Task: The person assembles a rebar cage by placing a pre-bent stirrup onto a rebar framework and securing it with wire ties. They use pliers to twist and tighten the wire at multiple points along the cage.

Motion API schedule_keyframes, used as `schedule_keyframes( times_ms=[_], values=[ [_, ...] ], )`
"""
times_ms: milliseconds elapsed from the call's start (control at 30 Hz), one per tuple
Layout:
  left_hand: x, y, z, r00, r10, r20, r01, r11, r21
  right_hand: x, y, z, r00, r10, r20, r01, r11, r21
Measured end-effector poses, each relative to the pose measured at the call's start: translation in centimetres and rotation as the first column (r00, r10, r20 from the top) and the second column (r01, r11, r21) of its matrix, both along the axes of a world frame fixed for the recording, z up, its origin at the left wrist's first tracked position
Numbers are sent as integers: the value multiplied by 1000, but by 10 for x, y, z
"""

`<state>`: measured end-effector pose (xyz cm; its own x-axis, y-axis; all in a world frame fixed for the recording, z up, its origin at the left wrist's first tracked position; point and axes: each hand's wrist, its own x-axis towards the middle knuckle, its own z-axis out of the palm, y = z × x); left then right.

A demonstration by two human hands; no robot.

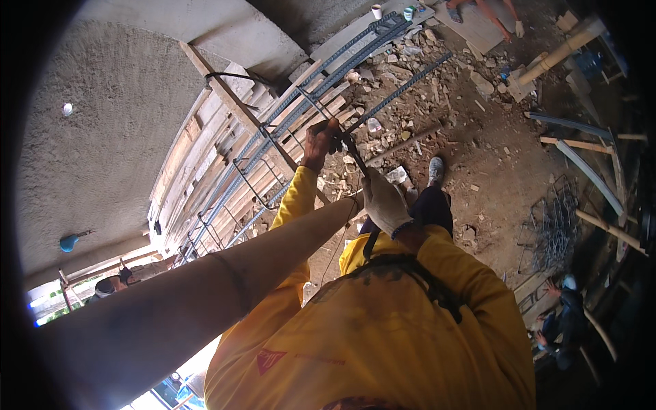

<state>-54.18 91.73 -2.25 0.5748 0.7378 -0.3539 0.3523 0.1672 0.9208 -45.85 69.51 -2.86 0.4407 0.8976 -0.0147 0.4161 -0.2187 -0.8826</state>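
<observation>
My right hand point(386, 203), in a pale work glove, grips a dark, slim metal hand tool point(356, 153) that looks like pincers. Its far end meets a corner of the rebar cage. Bare and closed, my left hand point(320, 142) pinches at that same corner, by a square steel stirrup point(312, 101); what its fingers hold is hidden. The cage's long ribbed bars point(273, 126) run from lower left to upper right. One ribbed bar point(403, 91) sticks out beyond my hands over the rubble.
A thick bamboo pole point(232, 277) crosses close below my left arm. Wooden planks point(181, 160) and a leaning timber point(225, 92) lie behind the cage. Stone rubble point(396, 72) covers the ground. Tangled wire point(550, 229) lies right; another person point(564, 318) is at lower right.
</observation>
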Motion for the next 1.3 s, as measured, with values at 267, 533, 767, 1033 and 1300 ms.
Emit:
schedule_keyframes(
  times_ms=[267,533,767,1033,1300],
  values=[
    [6,-1,-4,997,63,-54,-64,998,-21,2,-1,-27,1000,19,2,-19,1000,20],
    [3,-2,-18,991,112,-75,-114,993,-17,3,-8,-49,999,32,-30,-32,999,7],
    [7,-5,-13,986,155,-68,-153,988,29,9,-1,-23,1000,-14,-12,16,976,216],
    [8,-5,-14,985,170,-41,-167,984,62,18,7,23,878,-14,-479,-42,994,-106],
    [3,-3,-17,989,139,-51,-134,986,96,47,13,39,-267,-206,-942,-231,962,-145]
  ],
)
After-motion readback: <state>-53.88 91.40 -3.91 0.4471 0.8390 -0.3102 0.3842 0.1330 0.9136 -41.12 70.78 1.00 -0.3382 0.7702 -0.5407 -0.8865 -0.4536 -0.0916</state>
